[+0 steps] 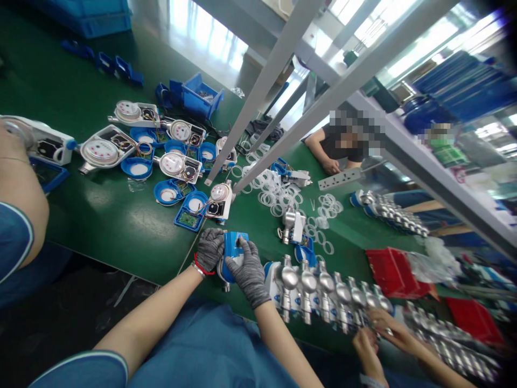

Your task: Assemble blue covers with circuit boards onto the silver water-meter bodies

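Note:
A water meter with a blue cover (231, 241) is between my two grey-gloved hands at the near edge of the green table (157, 237). My left hand (209, 250) is closed against its left side, fingers curled. Across the cover from the right lies my right hand (249, 274), its fingers bent over the top and thumb on the front. Part of the meter's metal body is hidden under the gloves. Just beyond my hands is an uncovered meter (220, 200), wired to a blue cover with a green circuit board (189, 215).
Uncovered meters (172, 164) spread to the left; clear rings (269, 188) lie in a heap ahead. At right stands a row of metal-bodied meters (309, 285), with a co-worker's hands (377, 328) at its end. Slanted grey posts (278, 140) cross the table.

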`<state>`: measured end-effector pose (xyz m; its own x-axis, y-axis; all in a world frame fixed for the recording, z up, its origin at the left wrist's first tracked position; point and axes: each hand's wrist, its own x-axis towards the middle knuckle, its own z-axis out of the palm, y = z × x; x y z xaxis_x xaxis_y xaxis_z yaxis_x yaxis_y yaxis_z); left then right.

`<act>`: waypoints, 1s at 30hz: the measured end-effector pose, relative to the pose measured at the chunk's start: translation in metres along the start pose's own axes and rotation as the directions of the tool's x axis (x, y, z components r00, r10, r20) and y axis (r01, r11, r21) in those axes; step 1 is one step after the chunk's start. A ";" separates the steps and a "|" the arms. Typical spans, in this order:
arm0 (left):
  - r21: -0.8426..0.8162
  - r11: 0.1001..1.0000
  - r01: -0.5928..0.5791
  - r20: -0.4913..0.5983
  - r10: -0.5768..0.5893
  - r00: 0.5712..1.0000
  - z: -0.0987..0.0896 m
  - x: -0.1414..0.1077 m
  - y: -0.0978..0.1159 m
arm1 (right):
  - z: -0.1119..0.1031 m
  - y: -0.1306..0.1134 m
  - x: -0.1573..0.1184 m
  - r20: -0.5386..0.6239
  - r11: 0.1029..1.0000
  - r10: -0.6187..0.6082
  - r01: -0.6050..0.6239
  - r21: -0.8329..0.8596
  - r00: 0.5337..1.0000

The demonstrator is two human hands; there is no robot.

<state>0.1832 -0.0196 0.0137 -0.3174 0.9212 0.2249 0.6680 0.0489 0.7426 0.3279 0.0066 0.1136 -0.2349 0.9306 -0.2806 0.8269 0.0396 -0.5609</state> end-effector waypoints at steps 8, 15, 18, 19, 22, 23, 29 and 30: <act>-0.472 0.863 0.180 0.029 -0.188 0.982 -0.006 -0.009 -0.005 | -0.005 0.000 0.003 0.028 0.999 0.016 -0.015 -0.051 0.999; -0.373 0.911 0.177 -0.015 -0.196 0.980 0.002 -0.004 -0.001 | -0.004 0.003 -0.003 0.010 0.999 -0.023 0.022 0.048 1.000; -0.369 0.911 0.182 -0.058 -0.218 0.974 0.008 -0.002 0.000 | 0.000 0.006 -0.004 -0.012 0.992 -0.041 0.042 0.118 0.999; -0.376 0.908 0.187 -0.076 -0.231 0.970 0.009 -0.002 -0.001 | 0.001 0.008 -0.004 -0.020 0.990 -0.035 0.038 0.137 0.999; -0.367 0.907 0.206 -0.115 -0.264 0.958 0.010 -0.001 -0.002 | 0.004 0.013 -0.002 -0.027 0.975 -0.018 0.023 0.221 0.999; -0.361 0.910 0.204 -0.113 -0.260 0.959 0.010 0.000 -0.002 | 0.005 0.015 -0.001 -0.022 0.967 -0.021 0.026 0.254 1.000; -0.312 0.934 0.171 -0.059 -0.199 0.978 0.007 -0.004 -0.001 | 0.009 0.015 -0.001 0.026 0.945 -0.035 0.024 0.325 0.999; -0.308 0.934 0.183 -0.052 -0.209 0.977 0.006 -0.007 0.000 | 0.010 0.014 -0.001 0.022 0.949 -0.025 0.017 0.314 0.999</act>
<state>0.1891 -0.0239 0.0083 -0.4845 0.8693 0.0977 0.3586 0.0955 0.9286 0.3348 0.0022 0.0983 -0.2665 0.9211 -0.2837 0.6206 -0.0613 -0.7818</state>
